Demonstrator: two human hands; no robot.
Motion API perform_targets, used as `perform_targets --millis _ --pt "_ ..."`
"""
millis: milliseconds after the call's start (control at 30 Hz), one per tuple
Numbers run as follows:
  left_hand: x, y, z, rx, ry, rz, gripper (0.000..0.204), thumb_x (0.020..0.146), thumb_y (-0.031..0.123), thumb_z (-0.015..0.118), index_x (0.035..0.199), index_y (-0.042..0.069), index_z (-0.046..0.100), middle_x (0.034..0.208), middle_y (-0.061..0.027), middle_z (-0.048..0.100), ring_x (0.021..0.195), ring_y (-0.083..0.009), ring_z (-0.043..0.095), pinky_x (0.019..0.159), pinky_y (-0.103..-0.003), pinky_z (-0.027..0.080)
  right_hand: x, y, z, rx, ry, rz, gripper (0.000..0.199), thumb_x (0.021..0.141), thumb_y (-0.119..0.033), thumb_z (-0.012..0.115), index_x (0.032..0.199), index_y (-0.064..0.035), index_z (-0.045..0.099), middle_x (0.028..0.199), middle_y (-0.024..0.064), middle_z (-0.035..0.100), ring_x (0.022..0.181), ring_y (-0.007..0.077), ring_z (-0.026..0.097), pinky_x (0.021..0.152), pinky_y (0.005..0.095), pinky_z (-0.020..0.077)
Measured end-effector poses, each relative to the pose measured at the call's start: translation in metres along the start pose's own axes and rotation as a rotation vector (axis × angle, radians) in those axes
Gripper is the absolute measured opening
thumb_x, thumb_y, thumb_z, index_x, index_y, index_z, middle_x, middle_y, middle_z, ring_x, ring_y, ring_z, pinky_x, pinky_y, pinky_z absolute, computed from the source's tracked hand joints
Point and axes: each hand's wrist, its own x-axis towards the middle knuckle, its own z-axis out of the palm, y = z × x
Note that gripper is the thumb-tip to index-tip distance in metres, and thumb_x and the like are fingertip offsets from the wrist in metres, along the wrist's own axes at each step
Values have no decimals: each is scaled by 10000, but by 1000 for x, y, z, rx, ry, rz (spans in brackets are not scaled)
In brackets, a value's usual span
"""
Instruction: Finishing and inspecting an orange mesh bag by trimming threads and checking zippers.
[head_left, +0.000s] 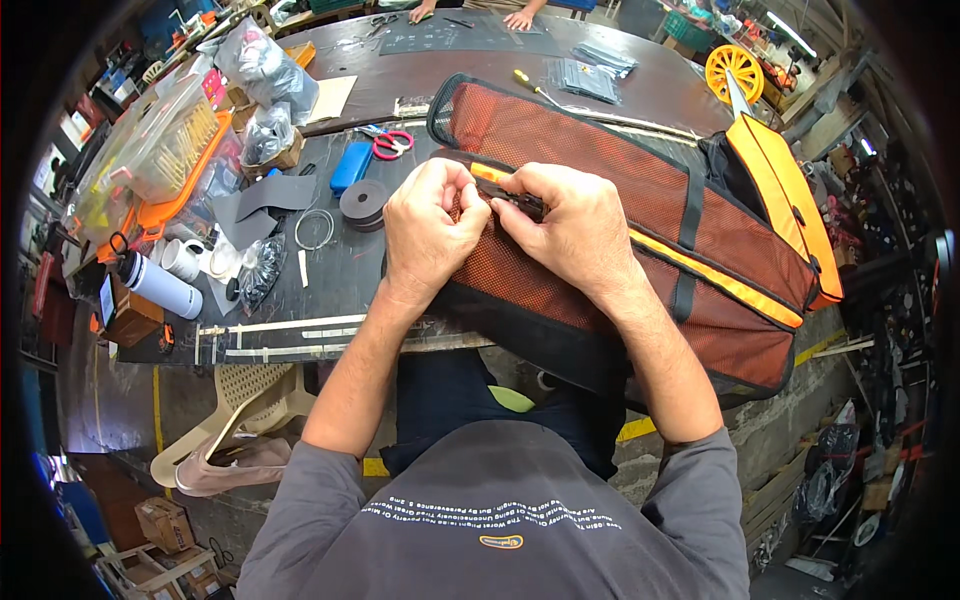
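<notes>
A long bag of red-orange mesh [600,150] with black edging lies across the table in front of me. An orange strip [725,273] runs along its length, and a black strap [690,225] crosses it. Over the bag's near left end, my left hand [432,225] is closed in a pinch; what its fingertips hold is hidden. Close beside it, my right hand [578,222] pinches a small dark piece [522,203] between thumb and forefinger, just at the end of the orange strip. The kind of that piece cannot be made out. Both hands nearly touch.
Left of the bag lie pink-handled scissors [392,145], a blue case [351,167], a black roll [362,204] and a wire coil [314,230]. A white bottle [165,285] stands farther left. Beyond the bag are a screwdriver [530,83] and another person's hands [520,18].
</notes>
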Motion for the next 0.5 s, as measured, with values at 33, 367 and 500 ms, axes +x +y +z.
perform_targets --millis 33,367,500 --pt "-1 -1 0 11 15 24 87 893 -2 773 921 13 692 755 -19 571 635 -97 488 583 -304 448 1 -1 0 1 -1 -1 232 886 -242 874 980 -59 768 891 148 776 837 356 783 760 464 625" --pt "-2 -4 4 19 70 84 128 851 -28 788 922 18 692 757 -23 576 612 -102 480 571 -316 445 4 2 5 3 -12 -19 218 894 -246 865 968 -65 769 875 151 776 816 361 781 749 465 625" --pt "-3 0 0 27 27 25 104 888 31 749 926 28 652 787 -103 628 656 -280 633 614 -418 514 3 2 2 48 22 26 218 894 -223 871 995 -55 774 869 151 781 810 353 788 740 446 629"
